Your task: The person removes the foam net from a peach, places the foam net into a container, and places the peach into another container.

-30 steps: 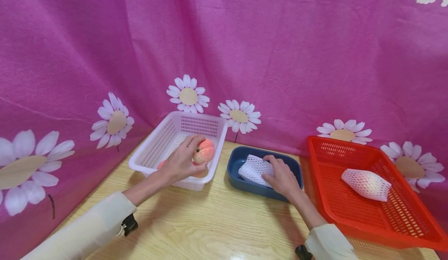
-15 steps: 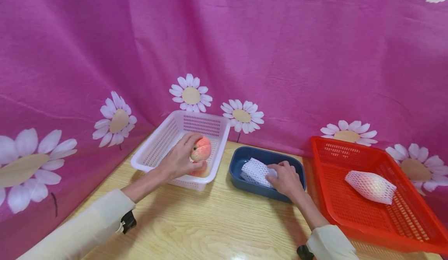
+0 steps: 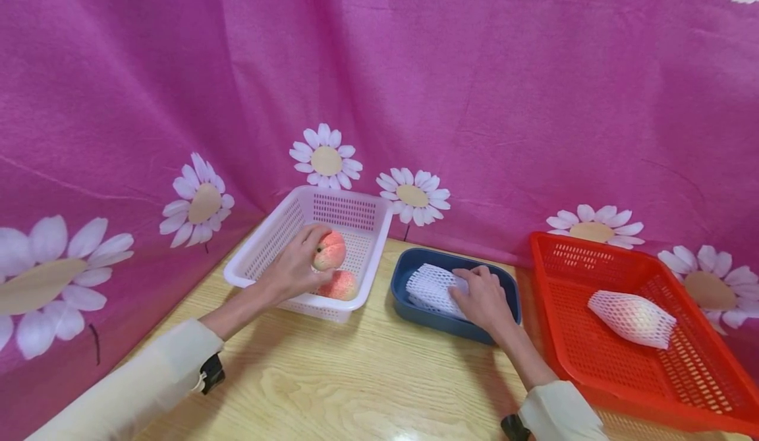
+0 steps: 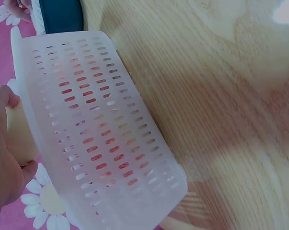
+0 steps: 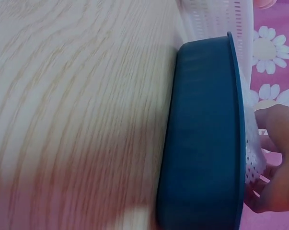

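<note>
In the head view my left hand [image 3: 292,268] grips a pink-and-yellow peach [image 3: 331,252] over the pale plastic basket [image 3: 344,210]. Its thumb and fingers sit on opposite sides of the fruit, which shows pale [image 4: 20,134] above the rim in the left wrist view. Below it a second peach [image 3: 340,286] lies at the basket's near end. My right hand [image 3: 485,299] pinches the right end of a white foam fruit net [image 3: 431,286] inside the dark blue box [image 3: 441,323]. The right wrist view shows fingers and thumb at the net [image 5: 252,158], just above the box rim.
On the right stands a red plastic basket [image 3: 599,355], holding a pale fruit in a foam net [image 3: 632,320]. All three containers are on a wooden table [image 3: 350,375]. A magenta cloth with daisies [image 3: 474,98] hangs directly behind them.
My left hand has shifted a little left with the peach, uncovering more of the second one below. My right fingers have come together on the foam net's end.
</note>
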The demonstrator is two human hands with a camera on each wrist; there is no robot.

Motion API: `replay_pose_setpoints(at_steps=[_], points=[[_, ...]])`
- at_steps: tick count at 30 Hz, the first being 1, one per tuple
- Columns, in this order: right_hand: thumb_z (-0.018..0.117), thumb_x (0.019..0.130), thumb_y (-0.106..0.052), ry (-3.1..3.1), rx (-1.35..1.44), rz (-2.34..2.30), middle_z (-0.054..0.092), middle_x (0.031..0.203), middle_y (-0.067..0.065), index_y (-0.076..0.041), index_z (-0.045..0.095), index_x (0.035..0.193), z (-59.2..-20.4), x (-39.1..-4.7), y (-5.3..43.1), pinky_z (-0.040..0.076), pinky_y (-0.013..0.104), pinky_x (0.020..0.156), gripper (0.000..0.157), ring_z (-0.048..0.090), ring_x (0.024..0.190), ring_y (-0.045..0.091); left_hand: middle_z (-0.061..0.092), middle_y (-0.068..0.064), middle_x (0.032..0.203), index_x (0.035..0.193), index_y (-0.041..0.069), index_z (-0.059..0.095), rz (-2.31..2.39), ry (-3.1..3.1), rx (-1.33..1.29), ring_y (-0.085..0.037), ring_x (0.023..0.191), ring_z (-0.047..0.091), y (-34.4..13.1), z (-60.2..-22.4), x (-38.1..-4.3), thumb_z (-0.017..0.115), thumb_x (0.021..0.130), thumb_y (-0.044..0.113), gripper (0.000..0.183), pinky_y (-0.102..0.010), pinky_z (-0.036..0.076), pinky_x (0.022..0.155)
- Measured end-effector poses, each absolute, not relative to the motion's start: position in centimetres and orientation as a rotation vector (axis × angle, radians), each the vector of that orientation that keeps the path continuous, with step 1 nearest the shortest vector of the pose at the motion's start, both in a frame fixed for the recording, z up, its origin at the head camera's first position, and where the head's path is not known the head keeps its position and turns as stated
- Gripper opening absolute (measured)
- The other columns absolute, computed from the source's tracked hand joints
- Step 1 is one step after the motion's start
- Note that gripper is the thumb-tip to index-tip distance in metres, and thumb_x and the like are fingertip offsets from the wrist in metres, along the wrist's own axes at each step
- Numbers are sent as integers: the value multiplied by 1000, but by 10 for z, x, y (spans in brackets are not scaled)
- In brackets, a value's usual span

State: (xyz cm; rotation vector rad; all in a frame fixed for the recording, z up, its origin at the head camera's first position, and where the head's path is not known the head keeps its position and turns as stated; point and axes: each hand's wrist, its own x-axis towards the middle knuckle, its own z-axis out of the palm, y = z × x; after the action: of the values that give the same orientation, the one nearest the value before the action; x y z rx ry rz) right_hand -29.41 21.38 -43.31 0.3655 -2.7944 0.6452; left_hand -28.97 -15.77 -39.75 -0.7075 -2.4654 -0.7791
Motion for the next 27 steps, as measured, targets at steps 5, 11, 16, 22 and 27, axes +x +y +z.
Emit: replay_pose_setpoints(at_steps=[5, 11, 16, 22, 27], points=[[65, 93, -27, -2768, 328, 626, 55, 121, 21, -7, 66, 129, -432, -293, 205, 41, 57, 80, 41, 49, 107, 43, 51, -15, 131, 131, 4, 52, -777, -2468, -706, -24, 100, 57, -160, -401, -292, 83, 71, 14, 69, -36, 54, 79], [69, 91, -20, -2610, 435, 625, 56, 119, 22, -4, 68, 125, -433, -296, 195, 41, 58, 89, 38, 49, 108, 42, 52, -14, 128, 128, 5, 53, -769, -2477, -688, -24, 99, 56, -161, -402, -292, 84, 70, 14, 67, -37, 54, 78], [71, 91, -15, -2551, 628, 686, 58, 125, 22, -2, 68, 125, -430, -300, 184, 43, 56, 99, 36, 49, 120, 41, 52, -15, 127, 128, 5, 53, -753, -2498, -664, -25, 100, 57, -164, -403, -292, 85, 71, 16, 66, -38, 54, 79], [70, 93, -17, -2512, 824, 725, 58, 132, 22, -2, 66, 128, -427, -302, 171, 40, 57, 104, 39, 49, 125, 38, 53, -16, 126, 127, 3, 54, -732, -2476, -692, -25, 99, 57, -167, -405, -294, 85, 70, 16, 67, -38, 54, 80], [71, 93, -19, -2477, 910, 730, 60, 131, 19, -4, 67, 127, -421, -303, 152, 39, 56, 105, 38, 50, 127, 36, 54, -16, 126, 128, 2, 54, -722, -2469, -706, -25, 98, 58, -170, -404, -295, 84, 70, 14, 66, -37, 53, 80]])
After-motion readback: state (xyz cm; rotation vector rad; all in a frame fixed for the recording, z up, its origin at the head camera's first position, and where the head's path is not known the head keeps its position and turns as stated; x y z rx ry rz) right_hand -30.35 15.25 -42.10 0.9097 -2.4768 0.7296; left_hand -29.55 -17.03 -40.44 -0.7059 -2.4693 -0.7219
